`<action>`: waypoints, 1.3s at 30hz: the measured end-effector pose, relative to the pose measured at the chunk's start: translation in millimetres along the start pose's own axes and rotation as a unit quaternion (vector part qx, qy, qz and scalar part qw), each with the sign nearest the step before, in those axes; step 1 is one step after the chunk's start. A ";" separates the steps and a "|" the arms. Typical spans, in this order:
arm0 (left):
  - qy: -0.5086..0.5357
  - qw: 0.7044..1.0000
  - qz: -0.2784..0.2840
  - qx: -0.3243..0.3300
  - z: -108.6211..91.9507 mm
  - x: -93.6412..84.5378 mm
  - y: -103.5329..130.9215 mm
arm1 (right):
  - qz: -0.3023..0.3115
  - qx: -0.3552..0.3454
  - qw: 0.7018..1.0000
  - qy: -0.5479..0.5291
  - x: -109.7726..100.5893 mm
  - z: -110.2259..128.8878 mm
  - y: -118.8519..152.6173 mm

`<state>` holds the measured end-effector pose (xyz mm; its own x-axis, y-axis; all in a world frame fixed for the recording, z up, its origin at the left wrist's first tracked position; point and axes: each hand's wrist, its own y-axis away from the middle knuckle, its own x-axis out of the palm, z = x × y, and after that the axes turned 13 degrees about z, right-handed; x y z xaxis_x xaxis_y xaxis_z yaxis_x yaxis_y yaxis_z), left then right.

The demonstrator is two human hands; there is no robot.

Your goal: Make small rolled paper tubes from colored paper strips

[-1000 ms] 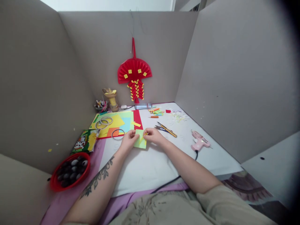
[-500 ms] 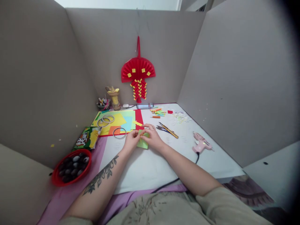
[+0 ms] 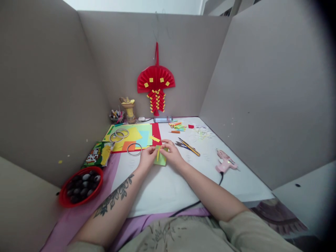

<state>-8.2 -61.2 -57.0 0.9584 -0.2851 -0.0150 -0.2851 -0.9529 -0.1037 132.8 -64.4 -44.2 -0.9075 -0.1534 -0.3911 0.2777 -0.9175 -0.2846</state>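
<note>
Over the white tabletop, both hands meet at a small green paper piece (image 3: 162,161) with a narrow yellow paper strip (image 3: 158,154) upright across its left part. My left hand (image 3: 147,156) is closed, its thumb and fingertips pinching at the strip's left side. From the right, my right hand (image 3: 172,153) closes in with thumb and forefinger at the strip's upper end. The fingertips hide part of both papers, and which paper each finger presses is hard to tell. Just beyond the hands lies another yellow strip (image 3: 154,139), and a silver ring (image 3: 134,149) is left of them.
Coloured paper sheets (image 3: 132,133) lie at the back left. Scissors (image 3: 181,144) and pencils (image 3: 193,149) are right of the hands, near a pink glue gun (image 3: 225,161) with a black cord. A red bowl (image 3: 98,190) stands left. A red fan ornament (image 3: 156,79) hangs behind.
The fingers have shifted slightly at the green paper, and the yellow strip now shows more fully, upright between the fingertips. The whole view has moved a little.
</note>
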 end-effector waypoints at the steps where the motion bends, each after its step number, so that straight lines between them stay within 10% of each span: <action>1: -0.005 1.000 -0.002 0.002 0.1 -0.4 0.2 | -0.002 -0.002 1.000 0.003 -1.0 0.0 0.1; 39: 0.195 0.960 0.191 -0.060 -11.2 5.9 11.0 | 0.069 0.110 0.980 -0.149 -13.2 -4.3 -3.4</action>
<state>-5.9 -74.6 -47.1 0.7119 -0.6102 0.3476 -0.6363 -0.7699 -0.0484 145.2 -57.7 -41.9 -0.9271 -0.3516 -0.1299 0.3591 -0.9325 -0.0386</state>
